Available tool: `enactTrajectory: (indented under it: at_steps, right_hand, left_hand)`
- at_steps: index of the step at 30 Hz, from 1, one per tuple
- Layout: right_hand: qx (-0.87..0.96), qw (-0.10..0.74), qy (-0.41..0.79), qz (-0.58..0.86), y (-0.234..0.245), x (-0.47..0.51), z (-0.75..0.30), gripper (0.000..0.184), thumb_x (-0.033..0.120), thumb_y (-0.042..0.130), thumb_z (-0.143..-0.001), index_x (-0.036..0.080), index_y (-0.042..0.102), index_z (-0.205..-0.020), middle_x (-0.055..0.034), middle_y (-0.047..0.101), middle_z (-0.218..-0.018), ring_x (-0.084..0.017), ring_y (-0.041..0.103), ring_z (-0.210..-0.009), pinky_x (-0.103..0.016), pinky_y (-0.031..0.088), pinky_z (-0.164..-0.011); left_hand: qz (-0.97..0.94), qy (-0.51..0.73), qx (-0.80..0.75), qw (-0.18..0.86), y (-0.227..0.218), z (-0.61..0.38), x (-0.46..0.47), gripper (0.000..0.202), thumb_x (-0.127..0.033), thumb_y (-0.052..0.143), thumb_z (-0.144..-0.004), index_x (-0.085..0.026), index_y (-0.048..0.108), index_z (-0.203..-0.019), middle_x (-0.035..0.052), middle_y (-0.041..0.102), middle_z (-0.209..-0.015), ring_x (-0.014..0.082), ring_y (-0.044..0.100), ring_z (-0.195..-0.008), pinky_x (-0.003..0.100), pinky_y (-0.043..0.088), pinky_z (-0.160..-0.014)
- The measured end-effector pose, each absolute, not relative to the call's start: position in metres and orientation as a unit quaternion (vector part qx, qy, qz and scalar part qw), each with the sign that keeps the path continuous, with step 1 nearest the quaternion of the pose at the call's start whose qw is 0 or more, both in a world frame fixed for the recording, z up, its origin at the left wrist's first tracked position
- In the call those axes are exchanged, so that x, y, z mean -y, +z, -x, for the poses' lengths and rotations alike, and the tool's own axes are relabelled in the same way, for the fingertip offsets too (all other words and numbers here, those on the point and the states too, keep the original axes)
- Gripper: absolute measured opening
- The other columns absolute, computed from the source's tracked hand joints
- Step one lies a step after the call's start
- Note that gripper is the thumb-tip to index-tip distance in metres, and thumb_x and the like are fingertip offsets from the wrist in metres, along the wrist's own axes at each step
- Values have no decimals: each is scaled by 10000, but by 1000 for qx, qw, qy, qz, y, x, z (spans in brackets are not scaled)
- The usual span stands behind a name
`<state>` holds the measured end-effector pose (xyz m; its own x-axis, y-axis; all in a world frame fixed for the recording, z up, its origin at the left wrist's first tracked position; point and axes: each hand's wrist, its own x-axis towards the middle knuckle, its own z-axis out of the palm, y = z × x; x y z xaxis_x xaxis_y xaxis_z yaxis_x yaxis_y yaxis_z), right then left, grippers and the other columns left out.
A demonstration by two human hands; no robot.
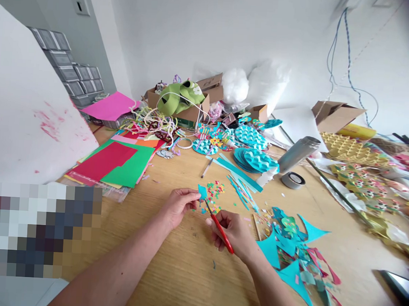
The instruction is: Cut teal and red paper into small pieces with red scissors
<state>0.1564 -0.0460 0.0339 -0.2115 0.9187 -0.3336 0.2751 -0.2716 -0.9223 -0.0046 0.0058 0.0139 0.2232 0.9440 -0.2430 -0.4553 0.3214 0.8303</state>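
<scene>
My left hand (179, 205) pinches a small teal paper piece (202, 191) just above the wooden table (184, 270). My right hand (232, 234) is closed round red-handled scissors (219, 227), whose blades reach up to the lower edge of that teal piece. Directly behind the paper lies a small heap of tiny coloured paper cut-outs (215, 190). Both forearms come in from the bottom of the view.
Teal paper scraps (288, 248) lie to the right, teal strips (239, 177) and scalloped teal discs (255, 158) behind. Red and green paper sheets (118, 164) sit left, by a large white board (21, 116). A grey flask (298, 153), tape roll (292, 180) and cardboard boxes (333, 115) stand farther back.
</scene>
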Motion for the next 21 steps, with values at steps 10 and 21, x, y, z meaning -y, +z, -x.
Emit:
enactTrajectory:
  at_steps: [10,21]
  right_hand:
    - [528,288,572,557,33,46,-156,385,508,646,-675,185,446,-619,46,546,-437,-92,505,-327,-179,404,-322]
    - [517,280,586,558,31,45,-158,390,513,645,-675,182,445,-630,41,565,-455,-93,518,-345,-186,425,-338]
  left_hand:
    - [-335,474,-393,714,18,3,-4,185,-255,757,-531,-115,668,-614,13,603,-560,76,485,-495,224,369,-526]
    - [-396,429,-393,710,13,3,-2,182,-270,718,-595,-115,629,-562,1,554,-512,72,459,-485,214,355,-506]
